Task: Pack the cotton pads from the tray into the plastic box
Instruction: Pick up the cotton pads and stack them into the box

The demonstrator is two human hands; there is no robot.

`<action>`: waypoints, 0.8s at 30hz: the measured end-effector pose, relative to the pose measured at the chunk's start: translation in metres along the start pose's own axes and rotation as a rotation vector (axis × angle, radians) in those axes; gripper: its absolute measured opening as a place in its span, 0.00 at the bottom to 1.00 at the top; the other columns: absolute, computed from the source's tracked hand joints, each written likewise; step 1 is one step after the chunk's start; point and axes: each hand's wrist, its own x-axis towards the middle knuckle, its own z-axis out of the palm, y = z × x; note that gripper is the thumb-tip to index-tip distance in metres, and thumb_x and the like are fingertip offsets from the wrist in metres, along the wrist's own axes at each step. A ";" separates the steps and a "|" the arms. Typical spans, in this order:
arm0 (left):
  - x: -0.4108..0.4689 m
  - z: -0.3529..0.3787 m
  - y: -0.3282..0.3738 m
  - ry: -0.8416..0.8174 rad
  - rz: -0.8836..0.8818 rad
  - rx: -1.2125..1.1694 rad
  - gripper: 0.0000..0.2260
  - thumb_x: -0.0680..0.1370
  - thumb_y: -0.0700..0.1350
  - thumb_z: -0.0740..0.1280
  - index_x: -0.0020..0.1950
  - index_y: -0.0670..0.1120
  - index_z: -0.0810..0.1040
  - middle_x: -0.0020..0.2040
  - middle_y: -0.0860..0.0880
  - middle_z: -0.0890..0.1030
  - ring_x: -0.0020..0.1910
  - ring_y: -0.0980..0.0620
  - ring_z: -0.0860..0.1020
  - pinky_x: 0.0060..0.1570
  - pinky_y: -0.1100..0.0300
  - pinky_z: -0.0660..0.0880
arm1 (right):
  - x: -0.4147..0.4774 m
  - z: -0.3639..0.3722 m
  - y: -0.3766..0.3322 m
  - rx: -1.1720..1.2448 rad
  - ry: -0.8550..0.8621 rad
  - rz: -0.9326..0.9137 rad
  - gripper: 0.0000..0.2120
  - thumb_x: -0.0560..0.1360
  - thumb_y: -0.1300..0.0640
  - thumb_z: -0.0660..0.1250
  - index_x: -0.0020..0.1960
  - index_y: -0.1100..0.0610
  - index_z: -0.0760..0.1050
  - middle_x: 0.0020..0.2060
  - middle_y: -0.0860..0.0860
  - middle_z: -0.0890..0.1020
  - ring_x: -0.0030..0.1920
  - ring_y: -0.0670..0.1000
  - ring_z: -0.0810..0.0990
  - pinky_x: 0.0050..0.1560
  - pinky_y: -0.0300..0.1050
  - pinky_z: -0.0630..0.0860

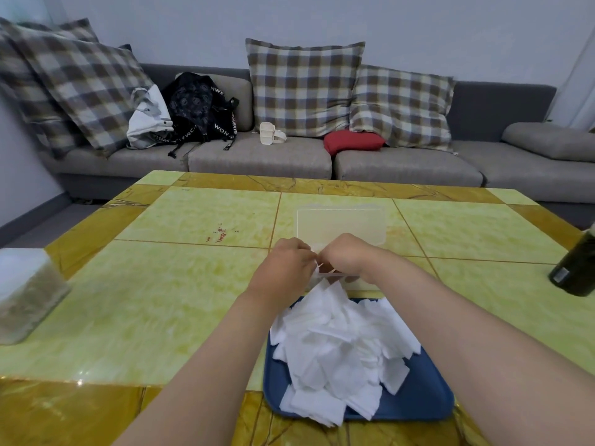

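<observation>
A heap of white square cotton pads (341, 346) fills a blue tray (418, 400) at the table's near edge. Just beyond the tray lies a clear plastic box (341, 220), its lid open and lying flat toward the sofa. My left hand (285, 265) and my right hand (349, 255) meet over the box's near part, fingers curled, both pinching white pads (318, 268) between them. The hands hide most of the box's base; only its near rim shows below them.
The table (193, 284) has yellow-green tiles with a brown border. A white-lidded container (25, 294) stands at the left edge, a dark bottle (574, 265) at the right edge. Behind is a grey sofa (257, 156) with plaid cushions and bags.
</observation>
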 end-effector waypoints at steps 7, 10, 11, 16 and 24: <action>-0.004 -0.010 0.002 0.003 -0.025 -0.031 0.16 0.83 0.45 0.62 0.71 0.48 0.75 0.69 0.51 0.75 0.70 0.52 0.68 0.60 0.65 0.64 | -0.011 -0.018 0.008 0.012 0.159 -0.218 0.13 0.78 0.67 0.61 0.54 0.60 0.83 0.46 0.51 0.85 0.42 0.49 0.81 0.47 0.45 0.78; -0.013 -0.018 0.008 0.036 -0.035 -0.057 0.15 0.82 0.46 0.64 0.70 0.50 0.76 0.66 0.53 0.76 0.67 0.53 0.72 0.60 0.63 0.69 | -0.031 -0.025 0.010 -0.065 0.262 -0.376 0.14 0.77 0.66 0.61 0.48 0.53 0.84 0.42 0.42 0.81 0.47 0.47 0.80 0.50 0.44 0.77; -0.016 -0.021 0.010 0.051 -0.041 -0.070 0.15 0.82 0.46 0.64 0.68 0.51 0.77 0.65 0.53 0.77 0.64 0.54 0.74 0.59 0.62 0.71 | -0.040 -0.025 0.011 -0.102 0.254 -0.428 0.14 0.76 0.65 0.62 0.47 0.51 0.84 0.42 0.41 0.81 0.49 0.47 0.80 0.52 0.45 0.78; -0.035 -0.031 0.026 0.007 -0.147 -0.226 0.12 0.81 0.45 0.66 0.63 0.49 0.81 0.58 0.55 0.81 0.51 0.59 0.78 0.50 0.63 0.75 | -0.065 -0.009 0.030 -0.495 0.080 -0.488 0.18 0.75 0.62 0.65 0.59 0.46 0.82 0.56 0.40 0.82 0.55 0.47 0.82 0.55 0.44 0.79; -0.048 -0.026 0.026 -0.209 -0.250 -0.217 0.18 0.78 0.47 0.70 0.68 0.53 0.77 0.54 0.56 0.79 0.49 0.56 0.77 0.52 0.63 0.74 | -0.071 -0.014 0.036 -0.566 0.153 -0.420 0.15 0.73 0.55 0.72 0.58 0.47 0.82 0.48 0.41 0.81 0.49 0.46 0.80 0.42 0.37 0.71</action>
